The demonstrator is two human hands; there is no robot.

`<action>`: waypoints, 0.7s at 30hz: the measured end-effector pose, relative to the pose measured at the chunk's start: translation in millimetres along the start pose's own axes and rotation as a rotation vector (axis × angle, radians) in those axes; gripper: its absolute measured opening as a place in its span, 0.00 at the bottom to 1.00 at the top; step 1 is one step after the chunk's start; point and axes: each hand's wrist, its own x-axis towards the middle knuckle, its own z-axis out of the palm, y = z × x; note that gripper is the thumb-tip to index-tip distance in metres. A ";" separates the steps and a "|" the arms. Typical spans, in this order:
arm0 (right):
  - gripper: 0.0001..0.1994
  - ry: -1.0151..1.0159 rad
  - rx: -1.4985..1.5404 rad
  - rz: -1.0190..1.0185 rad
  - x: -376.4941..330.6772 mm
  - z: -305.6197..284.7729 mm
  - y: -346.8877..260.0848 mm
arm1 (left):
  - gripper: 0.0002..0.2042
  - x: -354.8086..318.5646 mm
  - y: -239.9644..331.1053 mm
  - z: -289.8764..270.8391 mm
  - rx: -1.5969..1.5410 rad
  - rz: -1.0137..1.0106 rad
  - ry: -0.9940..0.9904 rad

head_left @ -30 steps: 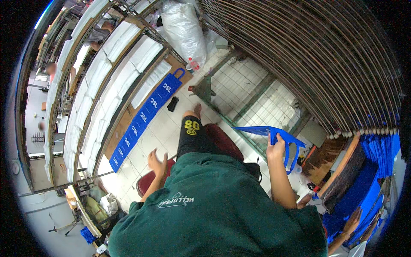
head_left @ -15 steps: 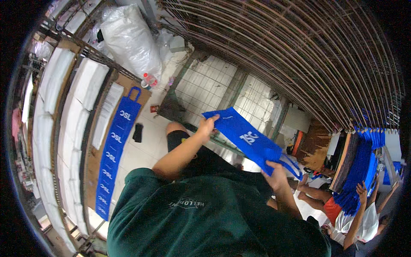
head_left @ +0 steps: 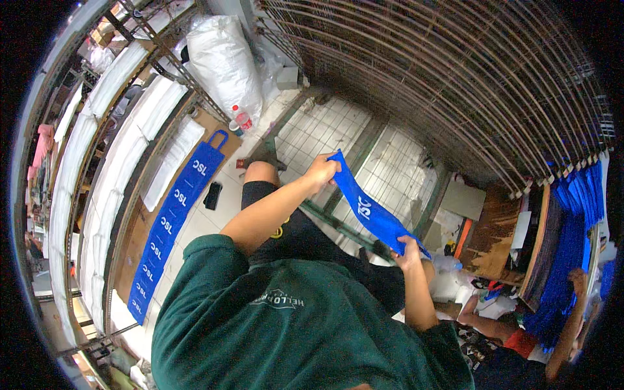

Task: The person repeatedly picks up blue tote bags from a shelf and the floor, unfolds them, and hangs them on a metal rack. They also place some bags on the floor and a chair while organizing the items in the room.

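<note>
A flat blue bag (head_left: pixel 368 211) with white print is stretched out in front of me between both hands. My left hand (head_left: pixel 321 171) grips its upper end, arm reaching forward. Lower down, my right hand (head_left: pixel 409 250) holds the bag's other end, close to my body. The bag hangs over my lap, in front of a metal grid frame (head_left: pixel 338 140). I wear a dark green shirt and black shorts.
A row of overlapping blue bags (head_left: pixel 172 218) lies on a cardboard strip at my left beside white stacks (head_left: pixel 123 162). A dark phone (head_left: pixel 212 195) lies on the floor. A big white sack (head_left: pixel 224 58) stands behind. Another person (head_left: pixel 520 331) sits at right near hanging blue bags (head_left: pixel 572 214).
My left hand rose from my lap and took the bag's far end. Both hands have pulled the bag straight and turned it more upright before me.
</note>
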 end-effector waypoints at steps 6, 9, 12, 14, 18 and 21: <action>0.15 -0.037 -0.158 -0.084 -6.2 17.9 -10.8 | 0.16 -17.5 37.4 -18.1 0.000 0.031 -0.072; 0.14 -0.081 -0.213 -0.017 -3.7 49.0 -26.0 | 0.18 0.0 40.5 -51.7 0.034 0.056 -0.100; 0.12 -0.136 -0.262 0.086 37.8 54.7 -29.8 | 0.19 28.3 42.1 -89.3 0.070 0.110 -0.102; 0.11 -0.097 -0.284 0.151 84.0 50.8 -27.8 | 0.20 57.6 23.9 -113.0 0.110 0.116 -0.103; 0.16 0.188 -0.254 0.078 164.7 91.5 -16.3 | 0.21 141.1 -32.7 -160.6 0.142 0.113 -0.035; 0.16 0.194 -0.318 -0.095 221.1 140.6 -12.6 | 0.21 178.7 -36.1 -193.1 0.233 0.128 0.090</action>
